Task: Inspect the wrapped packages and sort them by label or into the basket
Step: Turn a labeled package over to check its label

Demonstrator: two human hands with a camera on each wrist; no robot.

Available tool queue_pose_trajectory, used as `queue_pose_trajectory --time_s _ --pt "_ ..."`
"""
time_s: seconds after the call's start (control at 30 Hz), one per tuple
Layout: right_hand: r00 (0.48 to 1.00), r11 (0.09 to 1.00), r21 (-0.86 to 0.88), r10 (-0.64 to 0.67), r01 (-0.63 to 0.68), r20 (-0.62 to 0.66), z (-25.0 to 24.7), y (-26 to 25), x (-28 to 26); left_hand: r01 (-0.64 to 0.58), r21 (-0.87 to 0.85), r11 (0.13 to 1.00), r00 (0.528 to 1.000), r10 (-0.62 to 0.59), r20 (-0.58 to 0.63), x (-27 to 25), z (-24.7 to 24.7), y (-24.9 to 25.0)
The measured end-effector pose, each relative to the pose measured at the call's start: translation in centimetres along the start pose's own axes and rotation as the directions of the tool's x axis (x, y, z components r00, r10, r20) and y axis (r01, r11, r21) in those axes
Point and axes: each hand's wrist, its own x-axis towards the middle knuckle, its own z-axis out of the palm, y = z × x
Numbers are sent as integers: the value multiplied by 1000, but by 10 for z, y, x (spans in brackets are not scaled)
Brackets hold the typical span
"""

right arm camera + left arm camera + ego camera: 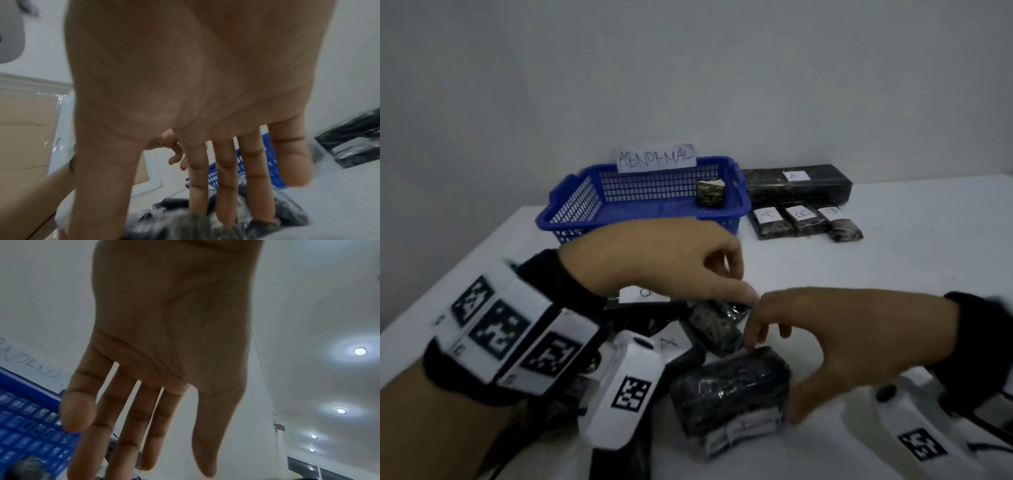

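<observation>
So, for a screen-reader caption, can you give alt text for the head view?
Two bare hands, left hand and right hand, reach into black wrapped packages. Behind: a blue basket signed ABNORMAL and sorted packages.

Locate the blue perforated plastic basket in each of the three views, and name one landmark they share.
Head view: the blue perforated plastic basket sits upper centre on the white table, behind the left hand.
Left wrist view: its mesh wall fills the lower left corner, beside the fingers.
Right wrist view: only a blue sliver shows between the right hand's fingers, lower right of centre.
Shared landmark: the handwritten white paper sign on the basket's rim shows in head and left wrist views only.
</observation>
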Motion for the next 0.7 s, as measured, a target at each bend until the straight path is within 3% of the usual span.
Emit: queue_pose_trajectory --time_s 0.1,0.2,0.3,0.4,0.5,0.6,0.7 --pt "998 998 -29 -59 58 -12 11 -10 13 48 -71 996 998 -45 43 -28 7 -17" --pt "972 992 50 -107 120 -209 13 -16 20 95 -171 981 995 -94 14 -46 12 -31" --pt "865 928 265 -104 262 -491 3 -21 28 59 -399 915 981 -126 -144 -58 9 -45" --pt "730 792 459 24 402 -682 -13 -31 45 -62 -610 790 943 -153 -294 -67 -1 -52" --pt "661 664 565 140 489 -737 -37 -43 66 -210 -709 673 869 -203 -450 -64 -9 -56" --pt "623 632 565 162 530 -765 -66 -54 81 -365 -746 557 743 -309 -594 -49 -20 -60" --pt "595 624 543 152 561 -789 -87 -60 87 -451 -741 497 677 -350 -647 -37 -35 -61"
